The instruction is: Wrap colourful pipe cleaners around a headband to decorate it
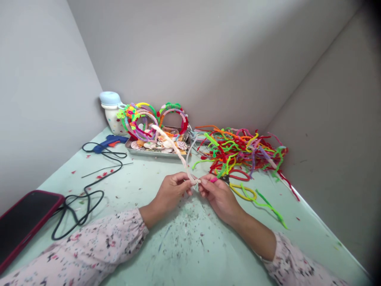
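Observation:
My left hand [171, 192] and my right hand [216, 195] meet over the pale green table [190, 242]. Both pinch the near end of a headband wrapped in pale pink pipe cleaner [174, 149], which arcs up and back toward the tray. The fingers of both hands are closed on it, fingertips almost touching. A bare grey part of the band [189, 153] curves to the right of the wrapped part.
A metal tray [143, 152] of shells holds several finished colourful headbands [154, 117]. A heap of coloured pipe cleaners [241, 149] lies at right. A blue glue gun [108, 142] with black cord [86, 198], a white jar [112, 113] and a red-cased phone [25, 222] sit at left.

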Tool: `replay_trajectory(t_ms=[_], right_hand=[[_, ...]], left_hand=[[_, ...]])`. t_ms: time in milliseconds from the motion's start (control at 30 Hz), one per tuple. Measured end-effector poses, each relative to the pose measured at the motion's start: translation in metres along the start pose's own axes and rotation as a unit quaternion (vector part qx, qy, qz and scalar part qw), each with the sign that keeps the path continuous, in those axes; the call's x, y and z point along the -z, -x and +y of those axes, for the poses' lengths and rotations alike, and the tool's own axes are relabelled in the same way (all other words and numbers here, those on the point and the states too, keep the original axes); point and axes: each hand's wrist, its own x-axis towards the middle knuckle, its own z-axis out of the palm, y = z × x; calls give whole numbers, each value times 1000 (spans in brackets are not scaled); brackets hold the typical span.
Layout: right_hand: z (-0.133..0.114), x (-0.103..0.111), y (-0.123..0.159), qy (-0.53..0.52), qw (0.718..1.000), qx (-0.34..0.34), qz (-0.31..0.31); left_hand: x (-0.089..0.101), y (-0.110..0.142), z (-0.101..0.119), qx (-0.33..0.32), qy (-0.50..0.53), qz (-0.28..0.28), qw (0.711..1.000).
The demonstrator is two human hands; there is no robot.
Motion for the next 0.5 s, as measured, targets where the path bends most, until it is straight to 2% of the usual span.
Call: replay_trajectory(t_ms=[267, 500], right_hand=[[4, 2, 0, 53, 998, 20, 5], [8, 2, 0, 97, 994, 34, 24]], left_hand=[[0, 1, 1, -1, 0, 9, 1000], [0, 1, 1, 24, -2, 15, 1000]])
